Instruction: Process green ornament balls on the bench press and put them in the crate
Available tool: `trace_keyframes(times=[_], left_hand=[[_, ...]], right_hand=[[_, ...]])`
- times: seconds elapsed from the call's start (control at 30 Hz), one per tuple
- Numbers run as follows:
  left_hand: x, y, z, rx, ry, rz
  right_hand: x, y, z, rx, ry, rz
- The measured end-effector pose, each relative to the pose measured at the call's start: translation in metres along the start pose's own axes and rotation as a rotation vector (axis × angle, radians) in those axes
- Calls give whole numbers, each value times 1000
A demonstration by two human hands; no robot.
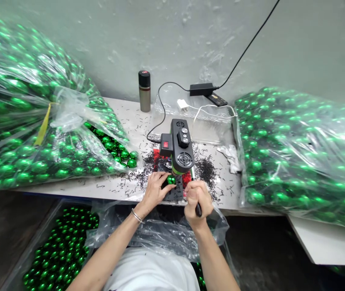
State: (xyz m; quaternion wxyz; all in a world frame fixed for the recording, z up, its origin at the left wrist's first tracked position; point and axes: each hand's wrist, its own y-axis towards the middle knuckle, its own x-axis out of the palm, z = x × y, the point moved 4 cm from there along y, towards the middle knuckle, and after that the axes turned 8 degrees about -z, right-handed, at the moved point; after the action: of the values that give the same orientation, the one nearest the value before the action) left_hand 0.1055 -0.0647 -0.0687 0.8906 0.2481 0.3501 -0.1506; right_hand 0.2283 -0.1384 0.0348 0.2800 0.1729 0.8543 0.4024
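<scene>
A small black press-like machine (182, 145) with a red switch stands on the white table. Under its head, my left hand (156, 189) pinches a shiny green ball (171, 179) between thumb and fingers, over the dark base plate (172, 195). To the right of the machine, my right hand (199, 201) is wrapped round a black lever handle (198, 210), whose end pokes out below the fist. Red material (187, 178) shows beside the base, and small black bits (206, 169) lie scattered around it.
Large clear bags of green balls fill the left (23, 133) and right (299, 153) of the table. A bottle (144, 92), power adapter (202, 89), white plug (182, 105) and crumpled white cloth (230, 158) lie behind or beside the machine. More green balls (63, 242) sit below the table edge.
</scene>
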Motion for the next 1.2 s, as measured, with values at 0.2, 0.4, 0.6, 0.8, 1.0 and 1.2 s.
trace_keyframes(times=[0.2,0.4,0.6,0.8,1.0,1.2], left_hand=[[1,0,-1,-3,6,0],[0,1,0,-11,3,-10],[0,0,1,-7,9,-6],[1,0,0,5,13,4],[3,0,-1,-2,3,22],[3,0,-2,30,-18,40]], right_hand=[[7,-16,14,-73,-60,7],[8,-23,19,-83,-79,8],[13,-29,25,-87,-28,88],[17,-33,29,-74,-33,111],[17,-35,32,-78,31,99],[19,-37,36,-91,53,84]])
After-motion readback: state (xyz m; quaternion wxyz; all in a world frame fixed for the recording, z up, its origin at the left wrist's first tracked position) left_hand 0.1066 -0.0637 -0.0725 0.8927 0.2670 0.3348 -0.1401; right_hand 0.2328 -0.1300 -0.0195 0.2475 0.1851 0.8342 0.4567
